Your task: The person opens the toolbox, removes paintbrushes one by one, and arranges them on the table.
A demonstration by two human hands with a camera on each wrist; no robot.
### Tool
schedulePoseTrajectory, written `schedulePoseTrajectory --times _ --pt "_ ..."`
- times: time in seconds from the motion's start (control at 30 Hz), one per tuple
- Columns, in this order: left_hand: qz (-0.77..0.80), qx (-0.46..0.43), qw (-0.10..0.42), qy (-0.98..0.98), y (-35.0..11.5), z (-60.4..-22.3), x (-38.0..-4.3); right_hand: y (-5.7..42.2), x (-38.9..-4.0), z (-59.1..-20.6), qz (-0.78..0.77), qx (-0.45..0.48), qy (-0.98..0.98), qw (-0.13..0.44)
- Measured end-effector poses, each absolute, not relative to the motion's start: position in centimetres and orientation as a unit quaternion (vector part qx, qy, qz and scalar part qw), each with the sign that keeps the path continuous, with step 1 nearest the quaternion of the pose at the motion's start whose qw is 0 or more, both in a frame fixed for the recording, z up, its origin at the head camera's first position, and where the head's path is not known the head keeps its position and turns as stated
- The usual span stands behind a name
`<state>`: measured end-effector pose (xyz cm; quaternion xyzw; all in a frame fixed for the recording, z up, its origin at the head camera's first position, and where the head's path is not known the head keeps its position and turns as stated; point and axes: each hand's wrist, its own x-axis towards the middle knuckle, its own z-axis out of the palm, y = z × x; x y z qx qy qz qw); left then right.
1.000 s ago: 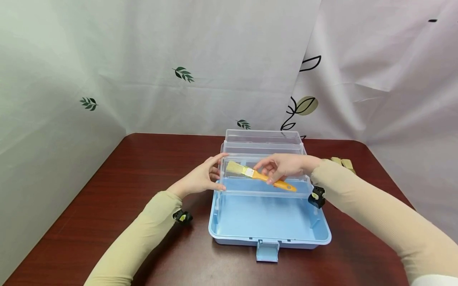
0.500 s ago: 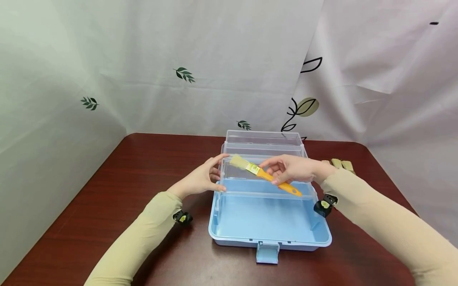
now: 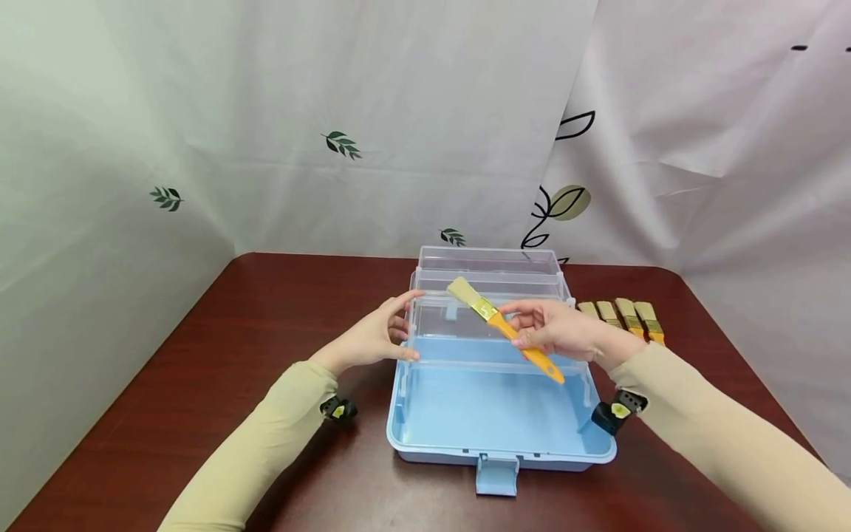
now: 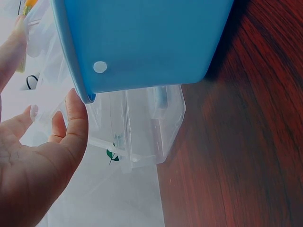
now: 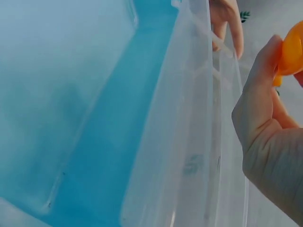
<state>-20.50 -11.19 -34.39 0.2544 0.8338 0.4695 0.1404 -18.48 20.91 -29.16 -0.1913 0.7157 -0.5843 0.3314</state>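
Observation:
A blue plastic toolbox (image 3: 497, 414) stands on the table with its clear folding trays (image 3: 432, 325) raised at the back. My left hand (image 3: 368, 338) holds the left end of the lowest tray, index finger at the upper edge and thumb at the lower. In the left wrist view, the thumb lies beside the blue box's corner (image 4: 142, 42). Above the box my right hand (image 3: 558, 329) pinches a paintbrush (image 3: 500, 324) by its orange handle. Its pale bristles point up and left, overlapping the trays in the head view. Only the handle end (image 5: 291, 52) shows in the right wrist view.
Several more paintbrushes (image 3: 628, 314) lie side by side on the table, right of the box, partly behind the right forearm. The box's front latch (image 3: 496, 476) hangs down. A white patterned curtain (image 3: 399, 111) closes off the back of the dark wooden table (image 3: 286, 310).
My right hand has moved right and slightly toward me with the paintbrush, which now slants more steeply. More of the brushes at the right show. My left hand has stayed on the tray.

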Motion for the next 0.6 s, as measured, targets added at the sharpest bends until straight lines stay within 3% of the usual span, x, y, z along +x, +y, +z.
schedulePoseTrajectory --times 0.6 --pt "0.473 0.259 0.141 0.83 -11.3 -34.3 -20.3 23.1 -17.0 -29.6 -0.626 -0.196 0.697 0.291"
